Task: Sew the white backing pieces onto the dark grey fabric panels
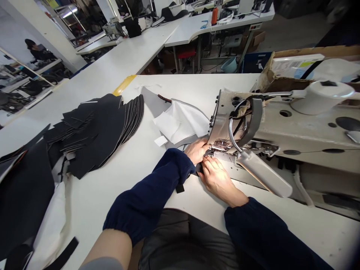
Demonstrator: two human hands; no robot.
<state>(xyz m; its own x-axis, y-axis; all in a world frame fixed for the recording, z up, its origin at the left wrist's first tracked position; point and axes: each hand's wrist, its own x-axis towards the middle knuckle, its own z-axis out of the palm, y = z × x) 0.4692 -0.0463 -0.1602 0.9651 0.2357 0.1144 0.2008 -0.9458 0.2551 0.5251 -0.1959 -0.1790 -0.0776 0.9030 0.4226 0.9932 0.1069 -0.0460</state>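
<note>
My left hand (197, 151) and right hand (219, 179) on a dark piece (199, 168) at a sewing machine (270, 122).
The piece lies at the machine's left end; my left fingers, close together, are on the far side, my right ones, slightly bent, nearer. I cannot tell whether either hand pinches it. White sheets (182, 123) lie beyond, stacked panels (108, 123) left.

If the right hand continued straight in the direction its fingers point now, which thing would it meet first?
The right hand would probably meet the left hand first, just ahead of it beside the sewing machine. This single view leaves the depth between the two hands unclear.
</note>
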